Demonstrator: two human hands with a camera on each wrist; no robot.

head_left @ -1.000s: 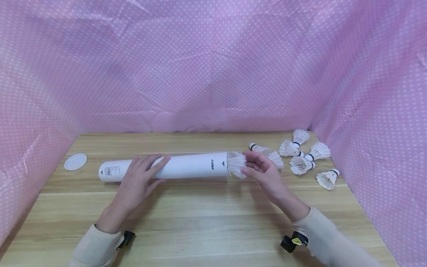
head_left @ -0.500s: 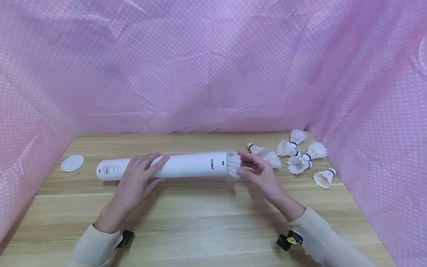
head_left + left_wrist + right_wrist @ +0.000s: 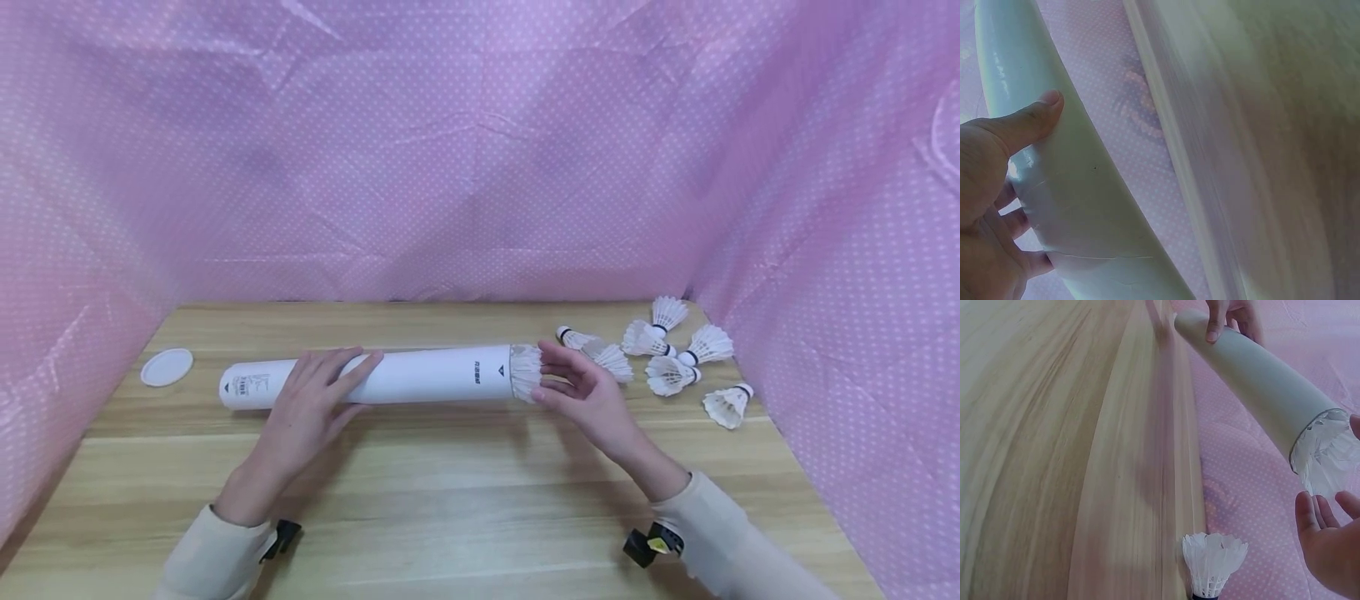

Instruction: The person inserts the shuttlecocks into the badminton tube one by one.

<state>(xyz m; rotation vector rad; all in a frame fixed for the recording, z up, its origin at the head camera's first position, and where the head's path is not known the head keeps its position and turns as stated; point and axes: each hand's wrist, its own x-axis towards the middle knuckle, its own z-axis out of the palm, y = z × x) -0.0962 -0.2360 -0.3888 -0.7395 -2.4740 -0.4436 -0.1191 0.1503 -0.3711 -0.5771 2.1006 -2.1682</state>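
Note:
My left hand (image 3: 303, 417) grips a long white shuttlecock tube (image 3: 435, 373) near its left part, thumb on the near side and fingers over the top. The tube lies crosswise, its mouth facing right. Out of that mouth sticks the feather skirt of a shuttlecock (image 3: 527, 373); its cork end is hidden inside. My right hand (image 3: 588, 404) holds the skirt's edge between thumb and fingers. In the right wrist view, the fingertips (image 3: 1305, 503) meet the feathers below the tube's rim. The left wrist view shows the thumb (image 3: 1041, 115) pressed along the tube wall.
Several loose shuttlecocks (image 3: 671, 376) lie at the table's back right, two of them just behind my right hand. A round white lid (image 3: 167, 367) rests at the left. Pink dotted cloth (image 3: 480, 167) encloses the back and sides of the wooden table (image 3: 450, 500).
The shuttlecock has slid left, deeper into the tube, with my right hand following it. Over the last half second both hands have stayed nearly still. The left hand keeps its grip.

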